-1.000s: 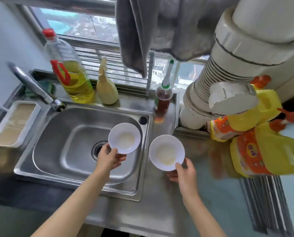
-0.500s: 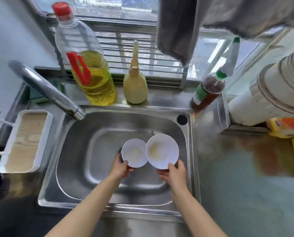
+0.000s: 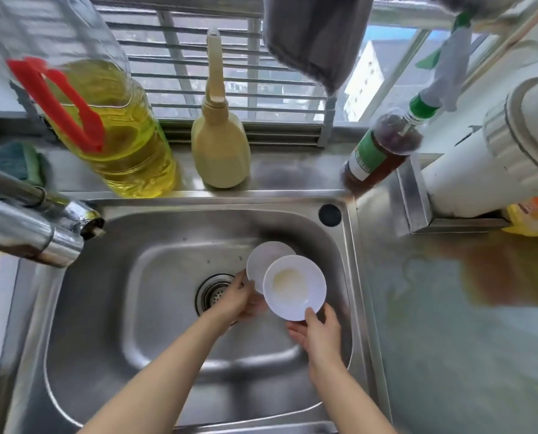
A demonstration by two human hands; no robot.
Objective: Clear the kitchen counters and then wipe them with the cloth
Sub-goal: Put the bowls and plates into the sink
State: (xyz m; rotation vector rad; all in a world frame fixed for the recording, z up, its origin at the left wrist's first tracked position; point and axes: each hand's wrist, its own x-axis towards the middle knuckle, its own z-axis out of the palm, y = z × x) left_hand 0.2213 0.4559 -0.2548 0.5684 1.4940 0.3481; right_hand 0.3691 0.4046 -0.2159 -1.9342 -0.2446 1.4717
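Head view: two white bowls are held low over the sink [image 3: 155, 277]. The far bowl [image 3: 269, 258] is gripped by the left hand [image 3: 239, 297], and the near bowl [image 3: 294, 288], overlapping it, is pinched at its rim by the right hand [image 3: 316, 332]. A chip could be caused if the rims are knocked together. Open room is left across the basin; the faucet [image 3: 42, 233] overhangs the left edge.

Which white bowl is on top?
The round white bowl in the right hand: it overlaps the other white bowl, held by the left hand, hiding part of it.

A home kitchen: steel sink [image 3: 349, 277], tap [image 3: 32, 227], oil bottle [image 3: 120, 142] (windowsill behind).
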